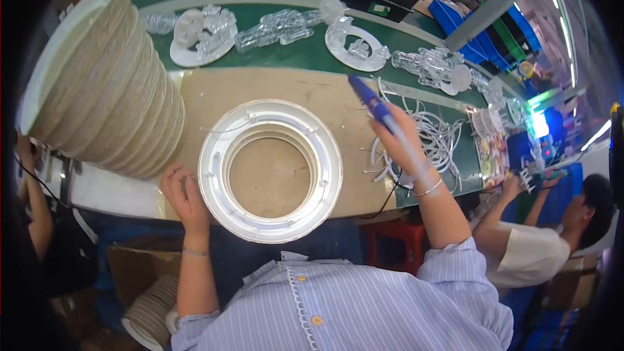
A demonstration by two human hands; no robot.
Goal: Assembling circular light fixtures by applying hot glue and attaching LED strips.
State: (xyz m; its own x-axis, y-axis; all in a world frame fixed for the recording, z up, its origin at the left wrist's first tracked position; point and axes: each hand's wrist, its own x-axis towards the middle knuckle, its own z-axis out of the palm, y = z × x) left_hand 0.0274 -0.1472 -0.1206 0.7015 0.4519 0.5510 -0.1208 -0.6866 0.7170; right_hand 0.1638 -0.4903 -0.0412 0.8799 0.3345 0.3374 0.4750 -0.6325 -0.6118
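Note:
A round white lamp housing (pixel 271 227), ring-shaped with a wide hole in its middle, lies on the brown board in front of me. Small clips and a thin white wire show inside its channel. Beside its left rim is my left hand (pixel 184 196), fingers loosely apart and holding nothing; whether the thumb side touches the rim I cannot tell. Up and to the right of the housing, my right hand (pixel 401 140) is wrapped round a blue hot-glue gun (pixel 365 96). The gun's tip points to the far left, and a pale translucent stick runs back over my wrist.
Tall stacked housings (pixel 110 91) stand at the left. White cables (pixel 432 136) lie right of the brown board (pixel 364 185). Clear plastic parts (pixel 279 28) and white rings line the green belt (pixel 260 58) beyond. A co-worker (pixel 533 247) sits at the right, near a red stool (pixel 398 240).

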